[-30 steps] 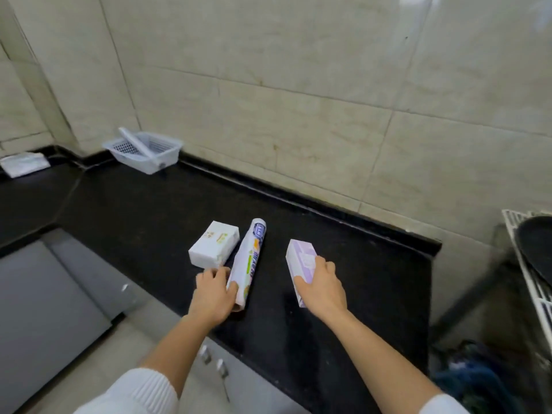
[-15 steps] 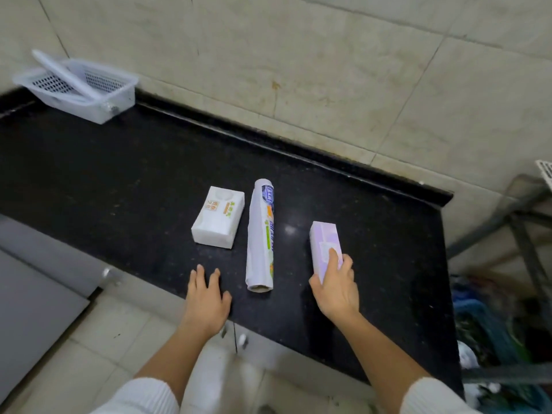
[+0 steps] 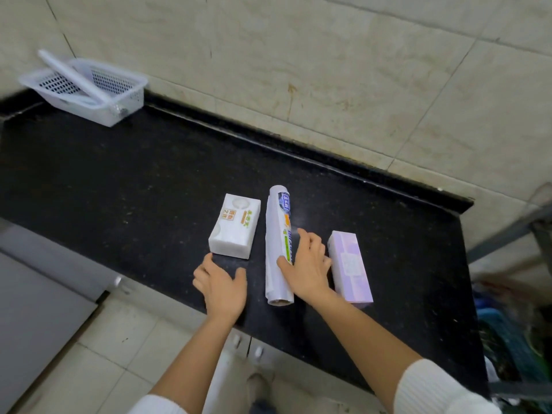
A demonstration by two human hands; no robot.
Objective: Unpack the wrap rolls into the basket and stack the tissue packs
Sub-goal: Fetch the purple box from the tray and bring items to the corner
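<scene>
A wrap roll (image 3: 278,234) in clear printed plastic lies lengthwise on the black counter (image 3: 119,174). A white tissue pack (image 3: 234,225) lies to its left and a purple tissue pack (image 3: 351,264) to its right. My right hand (image 3: 307,264) rests between roll and purple pack, its fingers spread and the thumb touching the roll's right side. My left hand (image 3: 222,285) hovers open just below the white pack, holding nothing. A white perforated basket (image 3: 86,88) with a white tube leaning in it stands at the far left against the wall.
The tiled wall (image 3: 328,70) runs behind the counter. A grey cabinet door (image 3: 35,309) and tiled floor lie below the counter's front edge. Dark clutter and a metal rack stand to the right past the counter's end.
My right hand has let go of the purple pack and moved left onto the roll. My left hand shifted slightly forward toward the white pack. The camera tilted further down.
</scene>
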